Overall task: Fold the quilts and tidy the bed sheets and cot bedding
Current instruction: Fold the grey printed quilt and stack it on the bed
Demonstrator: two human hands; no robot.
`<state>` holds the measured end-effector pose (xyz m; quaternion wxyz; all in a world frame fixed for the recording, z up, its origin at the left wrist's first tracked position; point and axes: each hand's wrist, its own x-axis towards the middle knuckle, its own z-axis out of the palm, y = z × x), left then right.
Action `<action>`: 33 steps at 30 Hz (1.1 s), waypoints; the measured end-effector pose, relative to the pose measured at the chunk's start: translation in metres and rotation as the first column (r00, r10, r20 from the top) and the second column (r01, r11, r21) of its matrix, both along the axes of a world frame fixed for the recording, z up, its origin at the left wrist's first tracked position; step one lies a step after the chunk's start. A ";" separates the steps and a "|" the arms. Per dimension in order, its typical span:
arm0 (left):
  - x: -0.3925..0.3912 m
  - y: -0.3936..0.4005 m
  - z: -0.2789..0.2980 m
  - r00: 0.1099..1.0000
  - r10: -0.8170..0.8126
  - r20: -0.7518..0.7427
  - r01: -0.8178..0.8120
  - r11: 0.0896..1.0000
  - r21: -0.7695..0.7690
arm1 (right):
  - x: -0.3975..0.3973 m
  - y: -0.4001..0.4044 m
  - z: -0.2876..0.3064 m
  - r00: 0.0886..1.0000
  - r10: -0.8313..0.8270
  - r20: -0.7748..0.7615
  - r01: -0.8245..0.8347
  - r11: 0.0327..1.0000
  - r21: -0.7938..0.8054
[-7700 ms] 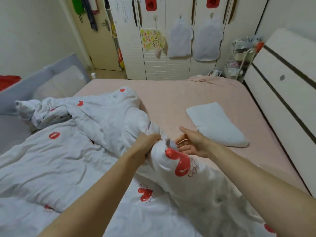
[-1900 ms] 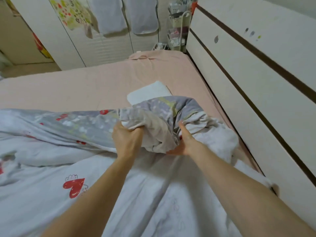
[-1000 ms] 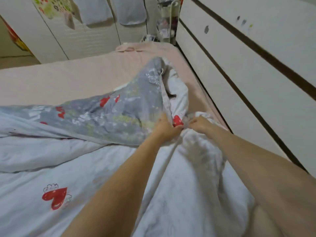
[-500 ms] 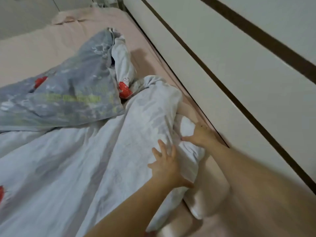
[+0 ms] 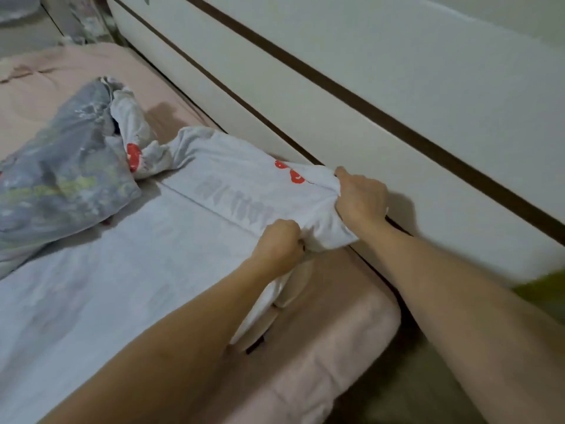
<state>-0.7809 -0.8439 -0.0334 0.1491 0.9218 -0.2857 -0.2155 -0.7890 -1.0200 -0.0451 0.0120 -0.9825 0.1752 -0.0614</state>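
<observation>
I have the white quilt (image 5: 128,270) by its corner, just right of the frame's centre, where it bunches against the headboard (image 5: 382,96). The rest spreads flat toward the lower left over the pink bed sheet (image 5: 321,347), and its grey patterned underside (image 5: 61,169) is flipped up in a heap at the left. My left hand (image 5: 279,244) is clenched round the near edge of that corner. My right hand (image 5: 360,198) grips the fabric just beyond it, close to the red print (image 5: 290,174). I judge this to be the squaring-up step, finding and pulling the corner taut before any fold. Next I'd need to keep both grips firm, draw the corner out flat along the headboard, then deal with the flipped heap at upper left.
</observation>
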 end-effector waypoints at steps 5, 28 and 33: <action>-0.073 -0.061 0.059 0.969 -0.216 -0.121 0.177 0.946 -0.270 | -0.084 -0.039 0.044 0.986 -0.160 -0.043 0.147 0.964 -0.221; 0.203 0.270 -0.101 0.797 0.593 0.115 -0.602 0.765 0.231 | 0.254 0.326 -0.103 0.913 0.299 -0.276 0.075 0.542 0.837; 0.207 0.301 -0.136 0.786 0.571 0.238 -0.618 0.742 0.260 | 0.279 0.376 -0.144 0.951 0.079 -0.297 0.274 0.226 0.935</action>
